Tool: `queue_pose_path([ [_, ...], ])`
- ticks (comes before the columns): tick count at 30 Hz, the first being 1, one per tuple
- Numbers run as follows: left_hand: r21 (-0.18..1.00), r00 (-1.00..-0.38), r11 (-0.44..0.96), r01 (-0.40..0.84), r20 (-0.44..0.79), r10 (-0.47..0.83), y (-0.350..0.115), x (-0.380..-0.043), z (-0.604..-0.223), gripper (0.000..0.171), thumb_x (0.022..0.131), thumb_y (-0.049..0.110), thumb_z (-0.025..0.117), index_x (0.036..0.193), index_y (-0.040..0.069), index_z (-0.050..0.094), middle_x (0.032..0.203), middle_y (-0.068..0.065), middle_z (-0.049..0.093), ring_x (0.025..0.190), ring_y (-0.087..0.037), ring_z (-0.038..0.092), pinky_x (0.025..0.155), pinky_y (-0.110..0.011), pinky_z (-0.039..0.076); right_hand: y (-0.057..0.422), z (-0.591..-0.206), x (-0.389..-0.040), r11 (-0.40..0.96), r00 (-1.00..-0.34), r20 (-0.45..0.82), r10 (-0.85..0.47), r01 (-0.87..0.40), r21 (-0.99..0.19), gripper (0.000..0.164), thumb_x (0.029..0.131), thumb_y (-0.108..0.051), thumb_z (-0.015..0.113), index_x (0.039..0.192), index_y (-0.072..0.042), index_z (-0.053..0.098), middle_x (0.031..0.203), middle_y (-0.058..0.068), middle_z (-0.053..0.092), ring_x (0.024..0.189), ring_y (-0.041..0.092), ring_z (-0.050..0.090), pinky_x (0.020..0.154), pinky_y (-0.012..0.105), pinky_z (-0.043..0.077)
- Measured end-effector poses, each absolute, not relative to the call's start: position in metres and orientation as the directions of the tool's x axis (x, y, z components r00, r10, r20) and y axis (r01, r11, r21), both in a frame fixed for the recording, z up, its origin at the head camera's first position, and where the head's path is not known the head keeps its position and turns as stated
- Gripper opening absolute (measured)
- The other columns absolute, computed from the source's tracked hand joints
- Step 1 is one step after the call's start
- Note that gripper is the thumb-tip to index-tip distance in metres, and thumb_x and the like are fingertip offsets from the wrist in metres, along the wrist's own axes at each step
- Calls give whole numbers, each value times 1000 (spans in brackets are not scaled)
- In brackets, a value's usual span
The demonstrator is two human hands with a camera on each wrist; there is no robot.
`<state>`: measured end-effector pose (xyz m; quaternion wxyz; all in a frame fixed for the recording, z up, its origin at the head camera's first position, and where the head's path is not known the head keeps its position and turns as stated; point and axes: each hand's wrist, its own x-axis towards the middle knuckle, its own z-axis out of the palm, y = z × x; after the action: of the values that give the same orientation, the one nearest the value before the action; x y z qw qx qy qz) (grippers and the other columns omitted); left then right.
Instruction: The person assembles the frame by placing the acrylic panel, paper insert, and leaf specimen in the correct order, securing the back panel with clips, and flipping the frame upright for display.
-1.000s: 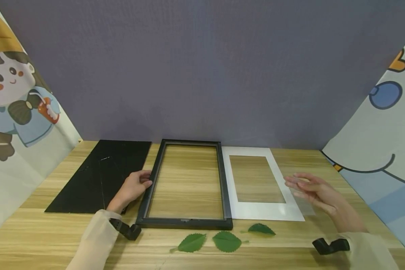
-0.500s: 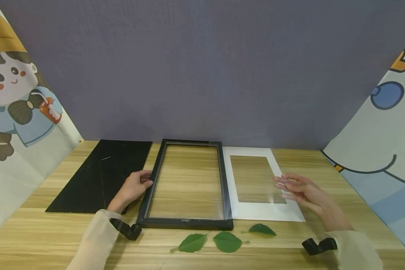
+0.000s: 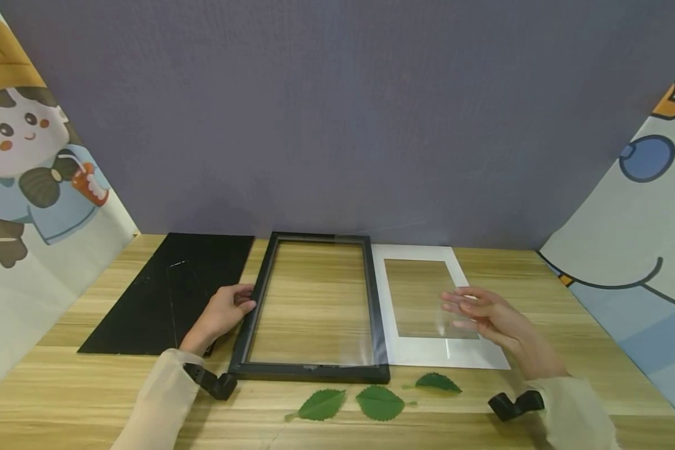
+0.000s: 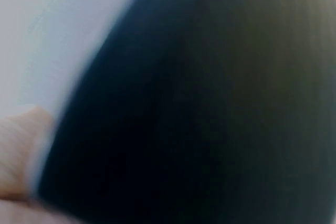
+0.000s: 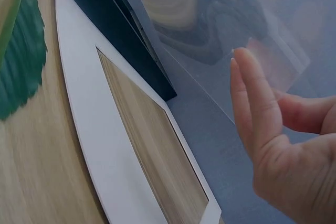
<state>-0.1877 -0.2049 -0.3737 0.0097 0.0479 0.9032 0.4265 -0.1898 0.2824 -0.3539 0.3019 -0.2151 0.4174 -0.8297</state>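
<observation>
A black picture frame [image 3: 309, 373] without anything visible inside its opening lies on the wooden table. My left hand [image 3: 218, 314] holds its left rail, thumb and fingers at the outer edge. In the left wrist view a dark blurred shape fills most of the picture. Raised over the white mat board [image 3: 450, 353], my right hand [image 3: 486, 317] pinches a clear plastic sheet [image 5: 210, 30] between thumb and fingers. The sheet's faint edge and glare reach across the frame's right side. The mat, with its rectangular window, lies right beside the frame.
A black backing board [image 3: 135, 312] with a stand outlined on it lies left of the frame. Several things sit in front: a green leaf [image 3: 322, 405], a second leaf [image 3: 380, 403] and a third leaf [image 3: 439, 382]. A grey panel [image 3: 337, 125] closes off the back.
My right hand has moved left with the clear plastic sheet, from beyond the mat's right edge to over the mat. The left hand and the picture frame stay put.
</observation>
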Motion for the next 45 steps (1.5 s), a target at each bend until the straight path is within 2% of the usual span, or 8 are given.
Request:
queue_pose_path([
  [13, 775, -995, 628, 77, 20, 97, -205, -187, -376, 42, 92, -1, 55, 132, -15, 46, 123, -33, 56, 111, -41, 59, 88, -45, 52, 265, -355, -193, -483, -689, 111, -716, 376, -791, 38, 97, 15, 19, 113, 1, 51, 124, 17, 63, 115, 26, 62, 90, 37, 52],
  [23, 769, -995, 633, 94, 43, 94, -207, -186, -379, 41, 92, -2, 57, 130, -15, 48, 122, -33, 57, 109, -42, 59, 87, -45, 53, 250, -360, -195, -464, -704, 99, -703, 350, -814, 38, 98, 12, 26, 107, -2, 60, 123, 14, 64, 113, 24, 63, 90, 38, 53],
  [30, 765, -995, 640, 75, 15, 98, -209, -183, -378, 43, 93, 1, 56, 132, -14, 45, 126, -33, 54, 113, -43, 57, 89, -46, 51, 235, -359, -194, -437, -696, 93, -712, 336, -834, 34, 98, 12, 26, 105, -3, 56, 122, 13, 64, 111, 22, 64, 89, 36, 54],
  [37, 765, -996, 640, 74, 24, 87, -208, -184, -376, 42, 93, 0, 56, 131, -13, 47, 124, -33, 55, 112, -42, 58, 89, -46, 52, 225, -359, -198, -422, -682, 130, -720, 281, -862, 38, 98, 12, 27, 105, -5, 60, 121, 9, 65, 112, 20, 63, 87, 32, 55],
  [45, 772, -996, 632, 67, 19, 83, -208, -185, -376, 42, 93, -1, 55, 132, -12, 46, 126, -32, 55, 114, -42, 57, 91, -47, 51, 215, -356, -198, -396, -722, 70, -688, 293, -870, 33, 97, 12, 31, 100, -5, 59, 116, 9, 67, 108, 20, 65, 88, 35, 54],
])
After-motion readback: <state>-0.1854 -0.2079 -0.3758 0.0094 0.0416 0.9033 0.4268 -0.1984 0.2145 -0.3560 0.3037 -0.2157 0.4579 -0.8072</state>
